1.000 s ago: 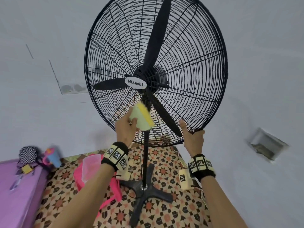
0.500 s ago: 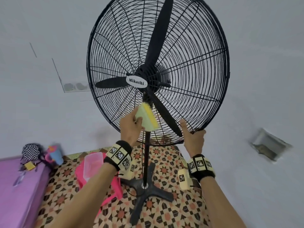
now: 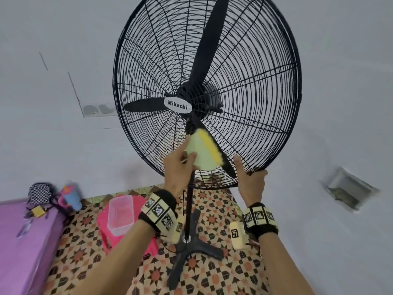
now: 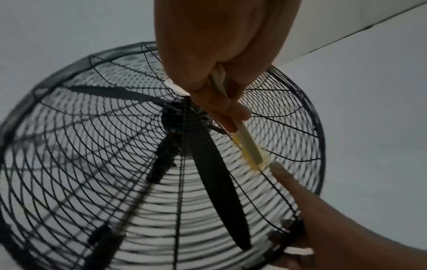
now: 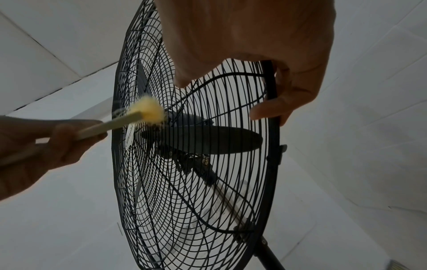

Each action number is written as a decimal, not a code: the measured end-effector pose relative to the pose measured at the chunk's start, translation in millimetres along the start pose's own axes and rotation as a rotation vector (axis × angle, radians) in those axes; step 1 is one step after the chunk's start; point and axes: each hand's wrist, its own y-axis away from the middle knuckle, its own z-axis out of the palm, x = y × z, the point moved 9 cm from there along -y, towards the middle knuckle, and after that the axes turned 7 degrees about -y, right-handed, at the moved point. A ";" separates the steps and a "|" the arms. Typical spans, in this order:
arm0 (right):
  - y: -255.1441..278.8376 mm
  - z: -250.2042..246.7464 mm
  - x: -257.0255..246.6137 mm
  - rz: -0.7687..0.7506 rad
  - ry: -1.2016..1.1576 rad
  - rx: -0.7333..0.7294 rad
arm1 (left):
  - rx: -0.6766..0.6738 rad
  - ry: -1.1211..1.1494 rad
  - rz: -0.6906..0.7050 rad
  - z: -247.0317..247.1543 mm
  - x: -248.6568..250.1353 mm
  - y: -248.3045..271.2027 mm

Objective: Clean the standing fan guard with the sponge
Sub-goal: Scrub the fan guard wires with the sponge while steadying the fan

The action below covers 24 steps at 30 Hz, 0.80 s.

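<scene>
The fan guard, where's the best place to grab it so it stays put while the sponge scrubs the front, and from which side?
Grip the fan guard by its thick outer rim, low on the right, coming from below as the right hand does. The rim is a solid band fingers can curl round; the grille wires are thin. It probably steadies the guard against the sponge in the left hand.

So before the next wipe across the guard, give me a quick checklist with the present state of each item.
1. Sponge gripped by the left hand: ok.
2. Yellow side against the guard wires: ok.
3. Right hand holding the rim steady: ok.
4. Blades at rest: ok, they show sharp.
5. Fan unplugged: cannot tell.
6. Base flat on the floor: ok.
</scene>
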 end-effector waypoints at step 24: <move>-6.4 7.5 8.6 0.027 -0.011 0.013 | 0.034 -0.028 -0.079 3.2 -33.7 18.3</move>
